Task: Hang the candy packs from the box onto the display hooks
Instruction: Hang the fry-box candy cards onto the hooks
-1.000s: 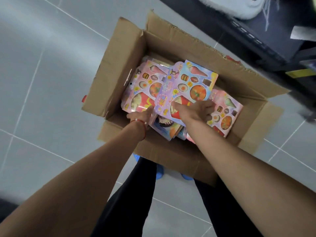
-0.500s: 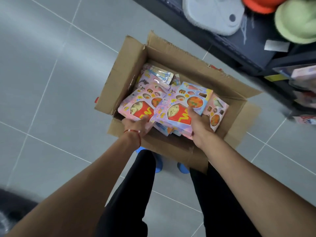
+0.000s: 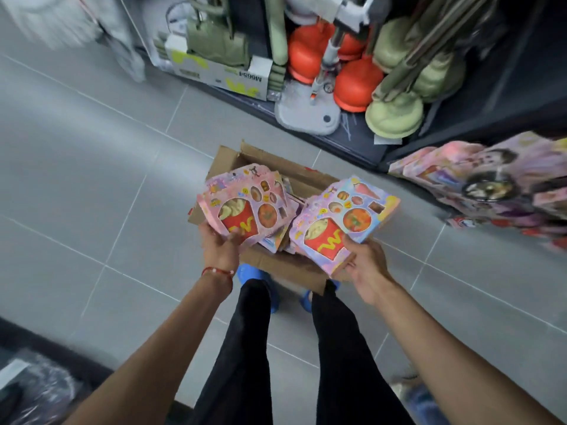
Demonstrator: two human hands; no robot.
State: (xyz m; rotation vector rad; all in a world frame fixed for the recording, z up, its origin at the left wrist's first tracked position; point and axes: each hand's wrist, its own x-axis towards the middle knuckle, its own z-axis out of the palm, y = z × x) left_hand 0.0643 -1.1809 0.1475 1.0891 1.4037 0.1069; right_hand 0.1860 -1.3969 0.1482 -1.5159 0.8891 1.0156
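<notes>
While both pink, food-printed candy packs hang above the open brown cardboard box [image 3: 236, 156], the left hand [image 3: 219, 246] grips one [image 3: 245, 204] and the right hand [image 3: 366, 265] pinches the other [image 3: 340, 222], with more packs [image 3: 277, 240] inside the box.

My bare forearms rise from the bottom corners of the frame and converge toward its centre. My left hand [image 3: 219, 245], just left of centre, grips the lower edge of a pink candy pack [image 3: 245, 207], thumb curled over its front and fingers behind. A red string bracelet [image 3: 216, 271] circles that wrist. My right hand [image 3: 366, 266], right of centre and slightly lower, holds a second candy pack [image 3: 340, 222] by its bottom edge, thumb on its face. My hands are apart.
</notes>
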